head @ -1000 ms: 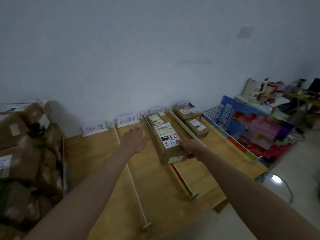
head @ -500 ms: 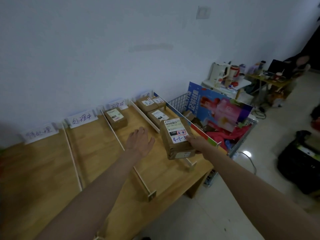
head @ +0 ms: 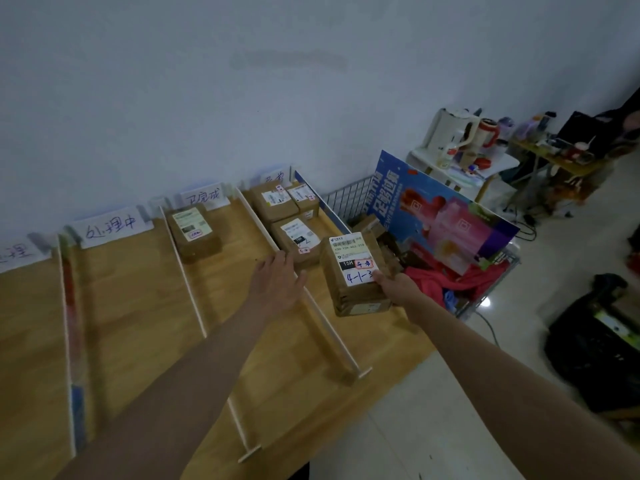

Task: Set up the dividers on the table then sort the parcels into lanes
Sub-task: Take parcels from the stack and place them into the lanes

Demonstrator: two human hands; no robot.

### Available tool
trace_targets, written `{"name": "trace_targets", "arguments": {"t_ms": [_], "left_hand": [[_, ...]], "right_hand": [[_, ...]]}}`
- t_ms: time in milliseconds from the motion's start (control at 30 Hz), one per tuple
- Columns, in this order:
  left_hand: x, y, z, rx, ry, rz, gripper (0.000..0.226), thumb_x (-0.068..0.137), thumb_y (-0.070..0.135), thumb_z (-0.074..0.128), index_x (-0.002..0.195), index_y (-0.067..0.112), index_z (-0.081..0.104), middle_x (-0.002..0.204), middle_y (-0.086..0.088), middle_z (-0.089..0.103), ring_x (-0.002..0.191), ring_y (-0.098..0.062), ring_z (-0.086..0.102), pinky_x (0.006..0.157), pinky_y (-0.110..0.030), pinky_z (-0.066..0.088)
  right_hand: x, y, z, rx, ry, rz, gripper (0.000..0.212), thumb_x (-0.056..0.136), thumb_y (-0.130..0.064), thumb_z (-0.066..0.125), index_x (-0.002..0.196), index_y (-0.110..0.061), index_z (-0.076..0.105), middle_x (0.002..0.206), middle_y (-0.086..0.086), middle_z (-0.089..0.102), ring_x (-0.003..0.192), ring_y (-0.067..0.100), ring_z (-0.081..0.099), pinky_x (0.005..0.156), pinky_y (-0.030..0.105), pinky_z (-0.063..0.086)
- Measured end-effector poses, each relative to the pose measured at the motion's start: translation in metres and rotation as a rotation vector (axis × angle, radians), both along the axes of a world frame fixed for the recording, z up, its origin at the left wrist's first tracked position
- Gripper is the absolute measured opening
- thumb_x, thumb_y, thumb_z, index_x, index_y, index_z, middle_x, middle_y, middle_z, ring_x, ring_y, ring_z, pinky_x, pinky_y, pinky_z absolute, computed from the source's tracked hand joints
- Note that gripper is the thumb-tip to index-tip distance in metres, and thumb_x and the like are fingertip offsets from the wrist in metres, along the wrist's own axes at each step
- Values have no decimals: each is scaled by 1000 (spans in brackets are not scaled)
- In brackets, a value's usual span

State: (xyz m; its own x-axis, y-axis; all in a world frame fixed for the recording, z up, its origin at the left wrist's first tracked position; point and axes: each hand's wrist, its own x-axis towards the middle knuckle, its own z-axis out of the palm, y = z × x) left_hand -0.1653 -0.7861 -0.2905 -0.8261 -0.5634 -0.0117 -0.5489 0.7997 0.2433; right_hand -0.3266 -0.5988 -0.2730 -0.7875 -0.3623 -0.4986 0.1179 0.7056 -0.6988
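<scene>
Your right hand (head: 398, 289) grips one parcel (head: 353, 275) marked "15H" and "4-1-3", your left hand (head: 277, 282) spread flat, four parcels lying between dividers (head: 313, 299).

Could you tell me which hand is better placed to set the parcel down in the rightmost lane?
Right. The right hand already grips the parcel over the near end of the rightmost lane, where three parcels lie. The left hand is open over a divider, holding nothing.
</scene>
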Motion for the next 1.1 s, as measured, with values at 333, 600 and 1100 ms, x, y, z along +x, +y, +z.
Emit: {"name": "trace_targets", "arguments": {"t_ms": [333,600,1100], "left_hand": [[-73,-17,-35,52,-99,71,53,101,45,33,143,13,40,144,-6,44,128,-25,47,106,-40,37],[-131,-26,-54,68,-128,183,51,100,43,34,141,14,42,140,-4,48,122,-24,50,101,-38,40],[-220,-43,-88,125,-213,440,51,99,39,38,144,14,39,141,-4,45,126,-22,46,105,-39,38]], "right_hand": [[-92,-33,-29,18,72,73,50,99,-43,51,120,2,56,114,11,61,100,23,60,84,34,52],[-167,-76,-55,6,51,191,51,97,-49,51,117,-2,57,115,11,59,101,22,58,78,31,52],[-279,-168,-115,-78,-155,415,54,96,-51,52,120,-4,62,113,10,67,102,23,64,83,35,56]]}}
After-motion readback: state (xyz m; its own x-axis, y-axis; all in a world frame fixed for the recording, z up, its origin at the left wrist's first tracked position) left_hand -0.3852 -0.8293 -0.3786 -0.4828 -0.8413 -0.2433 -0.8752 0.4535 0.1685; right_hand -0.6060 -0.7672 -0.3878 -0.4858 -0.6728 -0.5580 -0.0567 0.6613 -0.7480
